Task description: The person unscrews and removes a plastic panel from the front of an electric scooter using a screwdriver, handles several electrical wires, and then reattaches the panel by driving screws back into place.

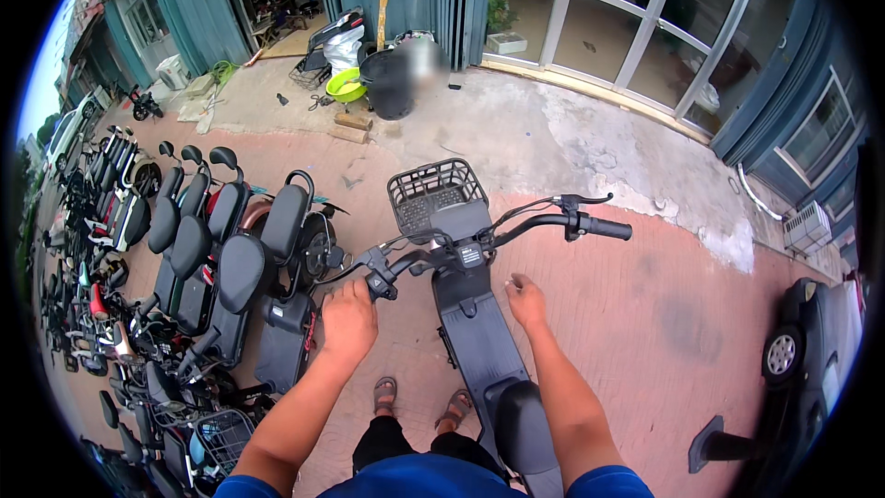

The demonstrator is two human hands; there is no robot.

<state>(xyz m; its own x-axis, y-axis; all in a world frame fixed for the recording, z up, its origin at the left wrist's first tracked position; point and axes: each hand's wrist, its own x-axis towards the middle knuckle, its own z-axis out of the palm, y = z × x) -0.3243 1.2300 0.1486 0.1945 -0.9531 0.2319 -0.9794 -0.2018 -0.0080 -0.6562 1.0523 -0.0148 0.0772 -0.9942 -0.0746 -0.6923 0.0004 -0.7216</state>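
A dark grey electric scooter (pixel 484 337) stands in front of me, its handlebar turned at an angle. My left hand (pixel 350 318) is wrapped round the left handlebar grip, which it hides almost wholly. Above the ground, just right of the scooter's body, my right hand (pixel 525 302) hangs with loosely bent fingers and nothing visible in it. The right handlebar grip (pixel 609 228) is free, with its brake lever (pixel 585 198) ahead of it. A black front basket (pixel 437 194) sits beyond the handlebar. The black seat (pixel 524 429) lies between my forearms.
Several parked scooters (pixel 244 274) crowd the left side, close to my left arm. A dark car (pixel 811 341) and a black post-like object (pixel 724 445) are at the right. Ahead, a black bin (pixel 387 83), a lime-green basin (pixel 346 85) and a broom (pixel 385 0) stand before the shopfront.
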